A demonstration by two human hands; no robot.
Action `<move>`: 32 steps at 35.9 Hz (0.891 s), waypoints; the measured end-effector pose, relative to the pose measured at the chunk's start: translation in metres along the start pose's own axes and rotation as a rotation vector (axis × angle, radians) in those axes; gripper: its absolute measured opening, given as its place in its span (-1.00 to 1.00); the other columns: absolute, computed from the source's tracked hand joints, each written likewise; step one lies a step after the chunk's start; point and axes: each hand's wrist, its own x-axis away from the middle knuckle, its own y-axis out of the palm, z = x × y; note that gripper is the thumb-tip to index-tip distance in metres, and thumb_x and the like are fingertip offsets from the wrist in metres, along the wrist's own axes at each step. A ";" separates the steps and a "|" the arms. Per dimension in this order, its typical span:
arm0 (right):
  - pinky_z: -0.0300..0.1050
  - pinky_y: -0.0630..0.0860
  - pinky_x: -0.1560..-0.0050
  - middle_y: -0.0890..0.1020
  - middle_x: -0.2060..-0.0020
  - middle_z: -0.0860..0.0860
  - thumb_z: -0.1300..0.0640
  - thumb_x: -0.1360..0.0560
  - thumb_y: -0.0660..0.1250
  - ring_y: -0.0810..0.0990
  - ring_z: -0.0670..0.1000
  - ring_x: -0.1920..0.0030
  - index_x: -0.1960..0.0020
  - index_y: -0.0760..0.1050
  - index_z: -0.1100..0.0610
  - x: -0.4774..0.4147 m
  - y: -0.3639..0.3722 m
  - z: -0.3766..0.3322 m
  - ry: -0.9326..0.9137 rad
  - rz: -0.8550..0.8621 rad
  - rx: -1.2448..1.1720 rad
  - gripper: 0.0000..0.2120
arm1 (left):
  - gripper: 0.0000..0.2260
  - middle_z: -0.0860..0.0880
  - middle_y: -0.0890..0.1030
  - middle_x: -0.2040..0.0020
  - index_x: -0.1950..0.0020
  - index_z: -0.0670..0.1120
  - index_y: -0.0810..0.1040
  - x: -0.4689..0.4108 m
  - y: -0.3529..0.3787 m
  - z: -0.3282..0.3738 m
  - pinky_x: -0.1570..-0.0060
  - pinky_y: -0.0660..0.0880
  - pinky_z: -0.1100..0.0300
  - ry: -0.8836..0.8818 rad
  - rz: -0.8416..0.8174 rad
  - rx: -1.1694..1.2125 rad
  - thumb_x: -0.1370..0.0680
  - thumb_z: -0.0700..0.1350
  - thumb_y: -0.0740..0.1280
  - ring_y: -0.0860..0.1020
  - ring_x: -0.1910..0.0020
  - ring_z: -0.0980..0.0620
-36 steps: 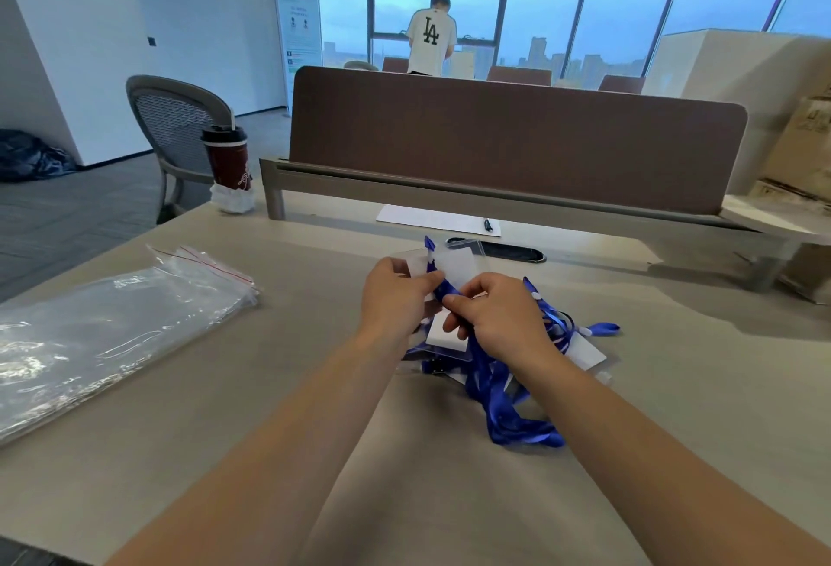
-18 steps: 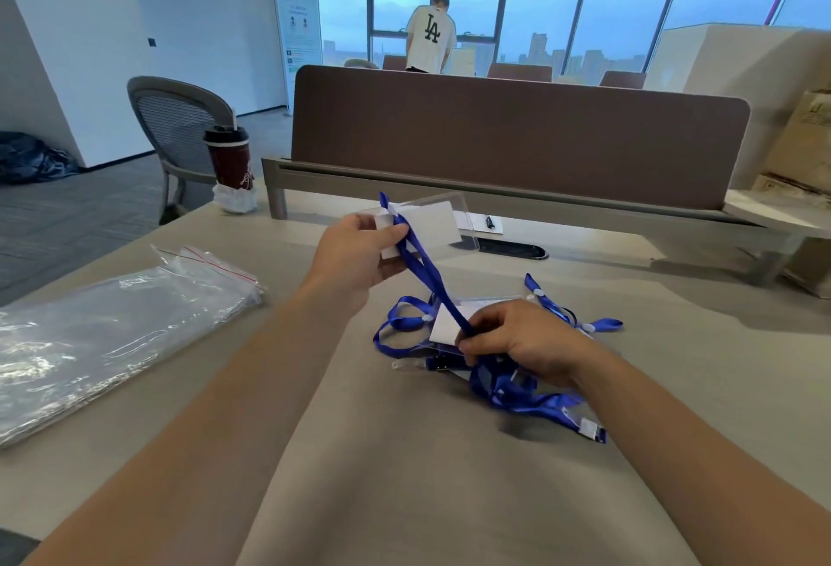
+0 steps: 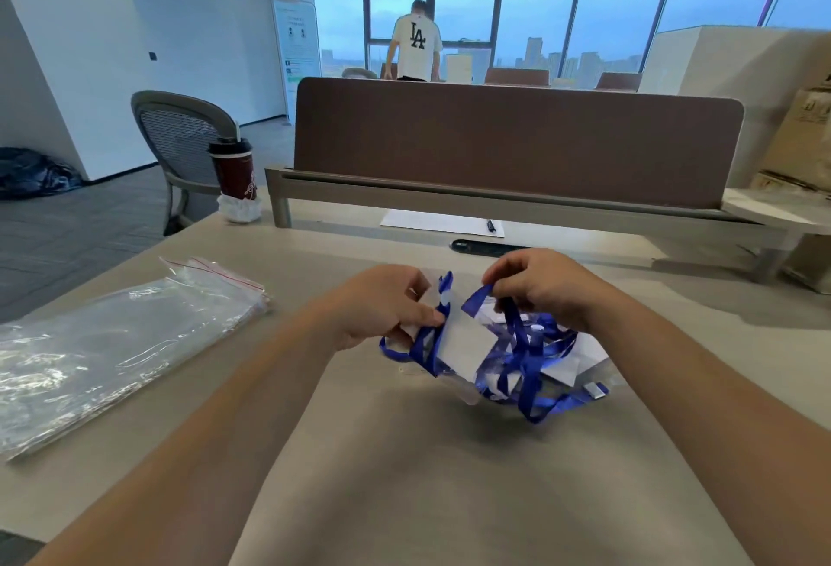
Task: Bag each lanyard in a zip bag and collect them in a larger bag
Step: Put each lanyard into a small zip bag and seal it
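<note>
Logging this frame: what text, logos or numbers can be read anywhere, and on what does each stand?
"LA": on the back of the white T-shirt of the person at the window.
Standing banner: print too small to read.
Dark cup: pale mark, unreadable.
Cardboard box: dark marks, unreadable.
No print visible on the white cards of the lanyards.

Bare beige bench (image 3: 404, 475) near side: passable | left: clear plastic zip-bag stack (image 3: 112, 349) | far edge: brown divider panel (image 3: 517, 138) blocks.
</note>
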 end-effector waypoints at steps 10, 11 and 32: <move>-0.19 0.59 0.24 0.67 0.22 0.07 0.28 -0.50 0.39 0.61 0.00 0.29 0.02 0.60 0.12 -0.002 0.009 -0.015 -0.146 0.193 0.055 -0.89 | -0.77 -0.01 0.61 -0.05 -0.13 0.01 0.48 -0.017 0.023 -0.016 -0.05 0.64 0.02 0.023 0.167 0.047 -0.53 -0.14 0.44 0.64 0.04 -0.04; -0.19 0.56 0.27 0.66 0.25 0.06 0.29 -0.49 0.40 0.58 0.00 0.32 0.02 0.60 0.12 -0.002 0.009 -0.017 -0.146 0.205 0.049 -0.88 | -0.76 -0.01 0.61 -0.07 -0.13 0.01 0.49 -0.018 0.023 -0.017 -0.07 0.63 -0.01 0.016 0.193 0.059 -0.52 -0.12 0.44 0.64 0.02 -0.05; -0.04 0.66 0.06 0.72 0.15 0.18 0.27 -0.57 0.33 0.71 0.10 0.19 -0.09 0.59 0.27 0.006 0.047 -0.018 -0.019 -0.129 -0.232 -0.87 | -0.81 -0.04 0.56 0.01 -0.15 -0.06 0.44 -0.030 -0.006 -0.015 -0.02 0.65 -0.04 -0.039 0.765 0.726 -0.58 -0.22 0.36 0.62 -0.01 -0.05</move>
